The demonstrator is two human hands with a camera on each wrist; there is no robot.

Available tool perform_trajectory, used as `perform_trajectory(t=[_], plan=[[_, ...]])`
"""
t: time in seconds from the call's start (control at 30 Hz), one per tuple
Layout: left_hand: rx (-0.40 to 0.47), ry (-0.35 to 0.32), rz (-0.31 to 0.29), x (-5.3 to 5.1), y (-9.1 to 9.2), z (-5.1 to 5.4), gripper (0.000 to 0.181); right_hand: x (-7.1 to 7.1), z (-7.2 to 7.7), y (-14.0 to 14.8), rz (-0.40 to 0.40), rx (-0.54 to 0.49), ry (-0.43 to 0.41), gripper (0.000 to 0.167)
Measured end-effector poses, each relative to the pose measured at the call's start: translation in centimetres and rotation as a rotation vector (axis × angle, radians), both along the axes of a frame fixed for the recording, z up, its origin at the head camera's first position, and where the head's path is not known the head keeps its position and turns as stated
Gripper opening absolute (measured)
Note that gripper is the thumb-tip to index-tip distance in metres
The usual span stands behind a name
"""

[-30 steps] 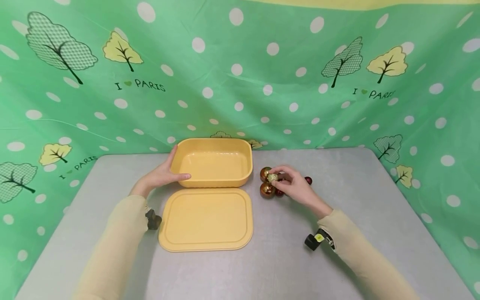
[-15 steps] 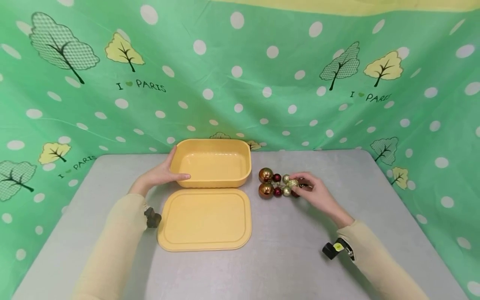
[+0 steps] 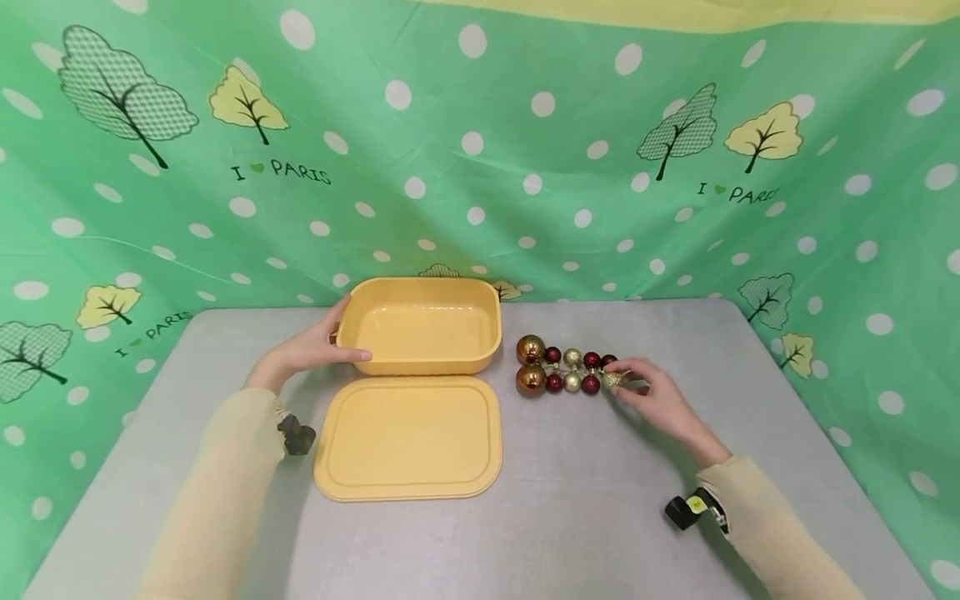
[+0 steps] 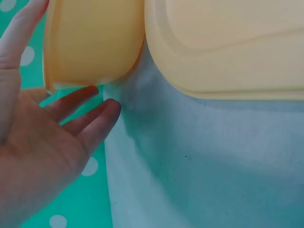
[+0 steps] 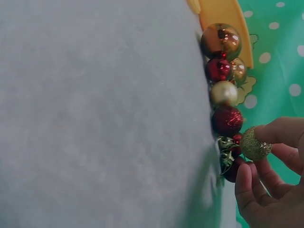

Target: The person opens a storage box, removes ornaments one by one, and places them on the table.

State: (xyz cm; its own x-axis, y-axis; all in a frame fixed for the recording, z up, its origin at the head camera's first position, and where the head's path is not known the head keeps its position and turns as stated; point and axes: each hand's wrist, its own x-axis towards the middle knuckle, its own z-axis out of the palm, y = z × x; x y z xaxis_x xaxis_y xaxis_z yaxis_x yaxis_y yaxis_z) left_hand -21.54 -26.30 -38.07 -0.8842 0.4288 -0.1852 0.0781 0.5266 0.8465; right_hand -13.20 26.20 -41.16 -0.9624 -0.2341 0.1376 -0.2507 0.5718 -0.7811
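My left hand (image 3: pixel 303 350) is at the left end of a yellow plastic box (image 3: pixel 420 367). Its thumb touches the front left rim, and its fingers spread loosely beside the wall in the left wrist view. To the right, my right hand (image 3: pixel 663 408) pinches a glittery gold Christmas ball (image 5: pixel 255 143) between thumb and fingers. This ball is at the right end of two rows of Christmas balls. A large copper ball (image 3: pixel 531 381) heads the front row, followed by a dark red ball (image 3: pixel 554 383), a pale gold ball (image 3: pixel 572 382) and another red ball (image 3: pixel 591 384).
A matching yellow lid (image 3: pixel 408 442) lies flat in front of the box. The grey table (image 3: pixel 570 517) ends at the back against a green polka-dot cloth (image 3: pixel 420 158). Black cameras are strapped to both wrists.
My right hand has moved right with the gold ball, from above the copper balls to the rows' right end, uncovering more balls. My left hand has eased slightly left along the box.
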Motion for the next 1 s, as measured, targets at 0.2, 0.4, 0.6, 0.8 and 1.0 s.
perform_trajectory(t=[0.2,0.4,0.6,0.8,1.0], plan=[[0.014,-0.010,0.003,0.1,-0.2,-0.1,0.114,-0.1,-0.6,-0.2,0.003,0.032,0.020,0.029],[0.024,-0.017,0.007,0.3,-0.3,0.0,0.114,-0.5,-0.9,-0.4,-0.007,0.053,0.016,0.030],[0.017,-0.029,0.016,0.6,-0.4,0.0,0.114,-0.7,-1.3,-0.6,-0.015,0.102,0.021,0.029],[0.036,-0.021,0.030,0.8,-0.4,-0.1,0.114,-0.8,-1.4,-0.7,-0.020,0.108,0.028,0.027],[0.027,0.062,0.042,1.2,-0.3,-0.6,0.107,-0.8,-1.3,-0.5,-0.025,0.113,0.014,0.030]])
